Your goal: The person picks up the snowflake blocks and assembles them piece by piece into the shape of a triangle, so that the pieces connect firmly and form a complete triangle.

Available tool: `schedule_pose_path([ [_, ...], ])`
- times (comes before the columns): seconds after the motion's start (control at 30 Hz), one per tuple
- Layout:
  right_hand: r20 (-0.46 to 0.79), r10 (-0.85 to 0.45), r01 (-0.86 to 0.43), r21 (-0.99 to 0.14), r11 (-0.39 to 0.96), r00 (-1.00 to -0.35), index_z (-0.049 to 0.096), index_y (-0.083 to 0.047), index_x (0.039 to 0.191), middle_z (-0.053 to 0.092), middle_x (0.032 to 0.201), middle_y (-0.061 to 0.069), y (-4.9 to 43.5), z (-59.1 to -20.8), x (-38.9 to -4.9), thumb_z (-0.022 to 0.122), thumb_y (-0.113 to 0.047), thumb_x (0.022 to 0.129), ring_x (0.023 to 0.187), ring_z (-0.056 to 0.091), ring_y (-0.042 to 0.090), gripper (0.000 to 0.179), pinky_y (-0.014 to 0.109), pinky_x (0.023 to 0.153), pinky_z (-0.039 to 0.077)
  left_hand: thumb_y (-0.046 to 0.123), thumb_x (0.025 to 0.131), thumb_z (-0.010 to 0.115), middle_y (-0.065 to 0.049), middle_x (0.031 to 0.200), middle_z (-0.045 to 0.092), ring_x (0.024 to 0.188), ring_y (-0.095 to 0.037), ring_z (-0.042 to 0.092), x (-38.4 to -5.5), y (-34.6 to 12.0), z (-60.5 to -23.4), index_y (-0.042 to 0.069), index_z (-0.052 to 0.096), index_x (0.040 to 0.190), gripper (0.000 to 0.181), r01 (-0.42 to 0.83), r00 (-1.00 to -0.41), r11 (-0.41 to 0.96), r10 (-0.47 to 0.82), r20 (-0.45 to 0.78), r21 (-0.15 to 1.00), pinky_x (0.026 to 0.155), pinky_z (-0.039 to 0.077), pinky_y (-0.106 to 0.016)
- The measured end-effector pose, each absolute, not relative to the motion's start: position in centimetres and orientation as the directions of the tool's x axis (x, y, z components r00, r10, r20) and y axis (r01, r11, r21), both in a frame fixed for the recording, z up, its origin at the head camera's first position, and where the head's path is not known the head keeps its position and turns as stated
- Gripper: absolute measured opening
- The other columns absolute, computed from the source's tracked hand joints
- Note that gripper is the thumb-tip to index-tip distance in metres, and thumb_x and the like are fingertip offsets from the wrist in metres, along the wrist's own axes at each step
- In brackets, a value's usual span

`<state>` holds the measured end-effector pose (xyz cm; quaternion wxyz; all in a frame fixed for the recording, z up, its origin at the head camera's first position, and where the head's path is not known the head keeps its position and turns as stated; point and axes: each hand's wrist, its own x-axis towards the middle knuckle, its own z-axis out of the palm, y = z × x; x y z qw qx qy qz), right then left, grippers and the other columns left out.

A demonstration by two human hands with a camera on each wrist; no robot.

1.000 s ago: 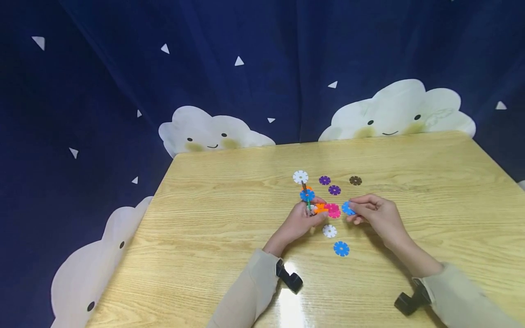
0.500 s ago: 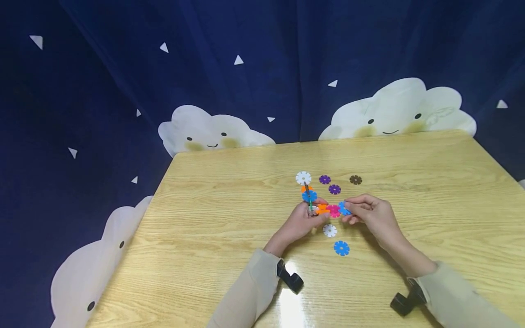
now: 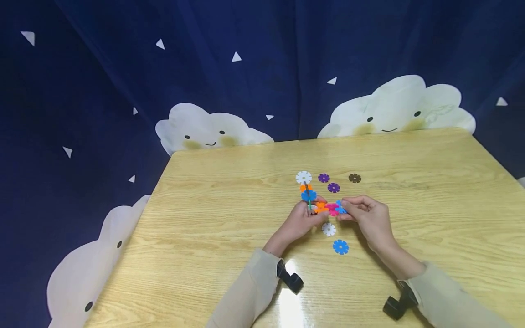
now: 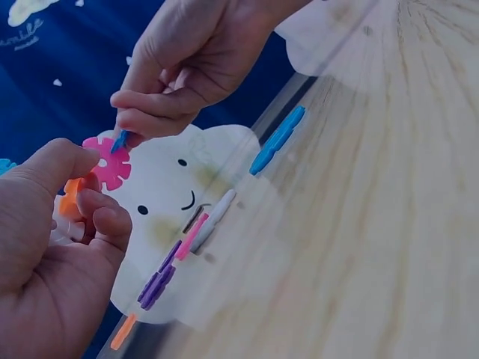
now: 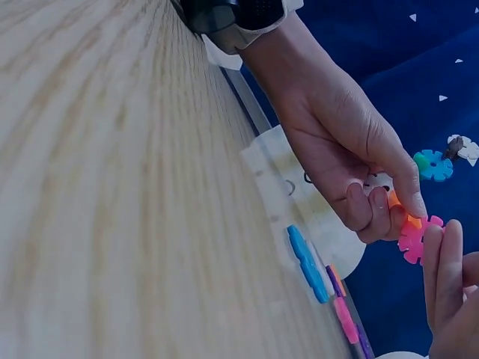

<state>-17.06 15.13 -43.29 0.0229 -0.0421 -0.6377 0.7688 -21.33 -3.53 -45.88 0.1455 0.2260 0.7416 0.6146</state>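
Note:
My left hand [image 3: 298, 223] grips a chain of joined, notched plastic building discs. Its far end is a white disc [image 3: 303, 177], followed by a blue one [image 3: 309, 195]; near the fingertips come an orange disc [image 3: 321, 208] and a pink disc [image 4: 112, 168]. The middle of the chain is partly hidden by the hand. Between thumb and fingers my right hand [image 3: 371, 221] pinches another blue disc [image 4: 120, 142], set edge-on against the pink disc's right rim. Both hands are raised over the table, as the wrist views show.
Loose discs lie flat on the wooden table [image 3: 213, 200]: two purple discs [image 3: 334, 187] and a brown disc [image 3: 354, 178] beyond the hands, a white disc [image 3: 329, 229] and a blue disc [image 3: 340, 247] nearer. The left wrist view also shows a loose pink disc [image 4: 191, 235]. A dark-blue curtain [image 3: 262, 68] hangs behind.
My right hand has moved left, bringing its blue disc from apart to the pink disc's edge. The left hand has stayed nearly in place, still gripping the chain.

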Motion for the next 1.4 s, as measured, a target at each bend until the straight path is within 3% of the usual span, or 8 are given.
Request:
schedule_pose_path([
  [0.17, -0.033, 0.098, 0.016, -0.986, -0.169, -0.995, 0.07, -0.009, 0.091, 0.074, 0.077, -0.005, 14.9, -43.3, -17.0, 0.07, -0.006, 0.089, 0.06, 0.07, 0.009, 0.004, 0.022, 0.064, 0.059, 0.011, 0.093, 0.065, -0.018, 0.095, 0.066, 0.071, -0.002, 0.05, -21.4, -3.6, -46.0, -0.006, 0.054, 0.125, 0.038, 0.146, -0.869, 0.122, 0.491, 0.068, 0.982, 0.067, 0.045, -0.013],
  [0.37, -0.007, 0.109, -0.01, -0.989, -0.15, -0.994, 0.068, -0.007, 0.092, 0.072, 0.07, -0.003, 14.4, -43.3, -17.0, 0.069, -0.007, 0.09, 0.054, 0.064, 0.008, 0.003, 0.017, 0.05, 0.053, 0.014, 0.087, 0.074, -0.013, 0.111, 0.065, 0.078, -0.003, 0.049, -21.4, -3.4, -45.9, -0.003, 0.06, 0.118, 0.039, 0.13, -0.915, 0.131, 0.397, 0.068, 0.983, 0.066, 0.044, -0.013],
  [0.63, -0.009, 0.13, -0.005, -0.994, -0.11, -0.991, 0.066, -0.005, 0.093, 0.07, 0.067, -0.003, 13.4, -43.1, -17.1, 0.07, -0.007, 0.089, 0.05, 0.06, 0.009, 0.005, 0.017, 0.045, 0.049, 0.014, 0.077, 0.083, -0.012, 0.102, 0.073, 0.085, -0.001, 0.063, -21.2, -3.1, -45.8, 0.003, 0.071, 0.102, 0.029, 0.124, -0.955, 0.099, 0.281, 0.092, 0.987, 0.078, 0.055, -0.016],
  [0.77, 0.0, 0.127, -0.008, -0.998, -0.057, -0.992, 0.066, -0.004, 0.096, 0.07, 0.066, -0.005, 13.3, -43.3, -17.2, 0.07, -0.011, 0.09, 0.049, 0.059, 0.008, 0.01, 0.017, 0.046, 0.048, 0.013, 0.076, 0.084, -0.013, 0.098, 0.074, 0.08, -0.002, 0.063, -21.4, -3.3, -45.8, 0.003, 0.072, 0.098, 0.028, 0.111, -0.962, 0.09, 0.26, 0.085, 0.99, 0.074, 0.056, -0.017],
  [0.93, 0.047, 0.103, -0.036, -0.993, 0.11, -0.994, 0.064, 0.003, 0.113, 0.07, 0.072, -0.009, 13.8, -43.4, -17.1, 0.07, -0.024, 0.092, 0.053, 0.06, 0.01, 0.035, 0.021, 0.048, 0.049, 0.016, 0.075, 0.085, -0.009, 0.097, 0.074, 0.079, -0.002, 0.064, -21.6, -3.7, -45.9, 0.007, 0.072, 0.098, 0.028, 0.091, -0.969, 0.107, 0.241, 0.063, 0.99, 0.072, 0.056, -0.019],
  [1.03, 0.083, 0.083, -0.059, -0.965, 0.254, -0.993, 0.062, 0.002, 0.12, 0.072, 0.082, -0.004, 14.6, -43.5, -16.9, 0.068, -0.028, 0.093, 0.057, 0.062, 0.011, 0.041, 0.023, 0.048, 0.05, 0.017, 0.075, 0.085, -0.006, 0.097, 0.072, 0.079, -0.003, 0.063, -21.7, -4.1, -45.9, 0.007, 0.072, 0.098, 0.028, 0.077, -0.974, 0.111, 0.223, 0.051, 0.991, 0.072, 0.056, -0.019],
  [1.23, 0.16, -0.05, -0.161, -0.831, 0.532, -0.986, 0.067, 0.002, 0.107, 0.069, 0.086, 0.011, 15.9, -43.8, -16.4, 0.071, -0.019, 0.09, 0.064, 0.057, 0.001, 0.028, 0.019, 0.052, 0.05, 0.015, 0.076, 0.084, -0.007, 0.093, 0.071, 0.077, -0.004, 0.06, -22.0, -4.9, -45.9, 0.006, 0.07, 0.098, 0.028, 0.068, -0.976, 0.111, 0.214, 0.043, 0.991, 0.069, 0.055, -0.018],
  [1.4, 0.138, -0.207, -0.238, -0.751, 0.616, -0.969, 0.068, -0.001, 0.097, 0.062, 0.076, 0.001, 16.6, -43.9, -15.6, 0.078, -0.018, 0.083, 0.064, 0.048, -0.001, 0.025, 0.017, 0.053, 0.045, 0.014, 0.076, 0.084, -0.003, 0.089, 0.068, 0.076, -0.004, 0.058, -21.9, -5.0, -45.8, 0.005, 0.069, 0.097, 0.027, 0.075, -0.974, 0.116, 0.221, 0.048, 0.99, 0.068, 0.052, -0.017],
])
